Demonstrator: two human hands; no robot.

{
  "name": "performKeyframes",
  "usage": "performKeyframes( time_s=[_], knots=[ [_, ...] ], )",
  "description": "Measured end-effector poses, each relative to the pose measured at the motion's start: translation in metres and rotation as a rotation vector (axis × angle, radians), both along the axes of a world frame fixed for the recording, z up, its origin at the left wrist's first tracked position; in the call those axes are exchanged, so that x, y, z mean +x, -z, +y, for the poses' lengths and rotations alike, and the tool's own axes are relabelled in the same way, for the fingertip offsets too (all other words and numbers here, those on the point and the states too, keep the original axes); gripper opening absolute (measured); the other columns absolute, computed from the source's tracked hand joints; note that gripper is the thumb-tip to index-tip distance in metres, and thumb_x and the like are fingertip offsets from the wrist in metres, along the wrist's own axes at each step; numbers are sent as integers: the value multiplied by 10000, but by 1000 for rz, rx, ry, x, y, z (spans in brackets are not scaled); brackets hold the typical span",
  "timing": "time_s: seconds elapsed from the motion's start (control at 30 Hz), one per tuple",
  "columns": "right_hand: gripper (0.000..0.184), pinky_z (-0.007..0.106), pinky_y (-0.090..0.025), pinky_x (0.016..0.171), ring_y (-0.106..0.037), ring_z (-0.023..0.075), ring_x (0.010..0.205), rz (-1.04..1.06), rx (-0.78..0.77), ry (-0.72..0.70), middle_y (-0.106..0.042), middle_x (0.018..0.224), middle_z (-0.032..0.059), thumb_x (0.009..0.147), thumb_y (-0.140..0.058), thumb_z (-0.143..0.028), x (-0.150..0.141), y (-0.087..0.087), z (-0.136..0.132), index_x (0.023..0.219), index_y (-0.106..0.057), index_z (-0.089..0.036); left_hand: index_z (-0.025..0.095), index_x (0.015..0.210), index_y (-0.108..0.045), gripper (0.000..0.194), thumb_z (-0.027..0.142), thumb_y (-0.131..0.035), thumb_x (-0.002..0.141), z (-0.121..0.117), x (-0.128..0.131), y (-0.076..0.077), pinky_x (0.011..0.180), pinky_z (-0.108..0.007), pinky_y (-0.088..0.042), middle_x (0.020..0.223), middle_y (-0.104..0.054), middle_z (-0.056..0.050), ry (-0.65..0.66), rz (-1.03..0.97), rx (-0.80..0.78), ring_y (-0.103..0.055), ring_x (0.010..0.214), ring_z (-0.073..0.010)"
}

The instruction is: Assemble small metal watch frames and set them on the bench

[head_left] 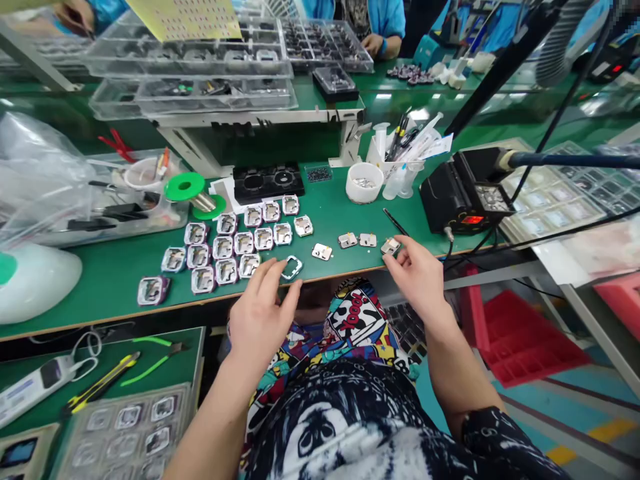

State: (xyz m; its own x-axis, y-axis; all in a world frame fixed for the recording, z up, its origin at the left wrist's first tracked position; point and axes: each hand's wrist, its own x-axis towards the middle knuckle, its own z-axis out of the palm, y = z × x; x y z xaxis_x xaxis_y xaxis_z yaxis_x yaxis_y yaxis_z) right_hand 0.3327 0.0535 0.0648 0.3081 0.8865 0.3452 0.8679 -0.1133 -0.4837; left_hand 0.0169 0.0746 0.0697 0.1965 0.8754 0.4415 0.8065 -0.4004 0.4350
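A green spool (186,187) of wire stands on the bench's left side, near a clear plastic bag (43,167). Behind, a yellow sheet (190,17) lies on stacked clear trays (215,99). A white cup (364,194) sits beside a holder (381,162) of pens and syringes; a black box (463,193) with a lit red display stands to their right. Green-handled pliers (150,368) lie near a yellow-and-black tool (103,385) at lower left, and red bins (525,340) stand at lower right.
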Motion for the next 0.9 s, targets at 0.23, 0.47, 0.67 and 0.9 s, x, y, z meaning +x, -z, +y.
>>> performKeyframes(
  time_s=[0.23,0.47,0.67,0.9],
  knots=[
    [493,334,-484,726,-627,187,709,-81,15,8,-640,736,-25,950,-723,-415,1,4,1,1384,-685,-184,203,1338,-673,289,299,-668,1065,6,9,9,885,-358,-595,1332,-747,-94,7,27,52,-750,1152,-282],
    [342,315,-542,694,-595,152,681,323,138,-158,-659,810,-7,976,-702,-321,-37,-1,-35,1298,-714,-206,200,1258,-712,232,234,-730,1029,-16,6,1,821,-324,-616,1262,-766,-107,104,-210,57,-751,848,-181],
    [574,271,-594,731,-694,151,843,1424,-335,-734,-737,1085,67,910,-833,-482,-100,14,-58,1404,-674,-236,213,1276,-695,335,96,-766,970,-76,1,-24,859,-316,-664,1351,-734,-117,371,-367,-121,-768,1025,-203],
    [539,278,-607,881,-701,143,946,1640,-359,-889,-746,1193,64,815,-949,-387,-114,25,-49,1304,-768,-255,177,1201,-714,302,39,-777,940,-95,-3,-13,1081,-346,-613,1377,-711,-131,365,-317,-110,-735,1218,-242]
  ],
)
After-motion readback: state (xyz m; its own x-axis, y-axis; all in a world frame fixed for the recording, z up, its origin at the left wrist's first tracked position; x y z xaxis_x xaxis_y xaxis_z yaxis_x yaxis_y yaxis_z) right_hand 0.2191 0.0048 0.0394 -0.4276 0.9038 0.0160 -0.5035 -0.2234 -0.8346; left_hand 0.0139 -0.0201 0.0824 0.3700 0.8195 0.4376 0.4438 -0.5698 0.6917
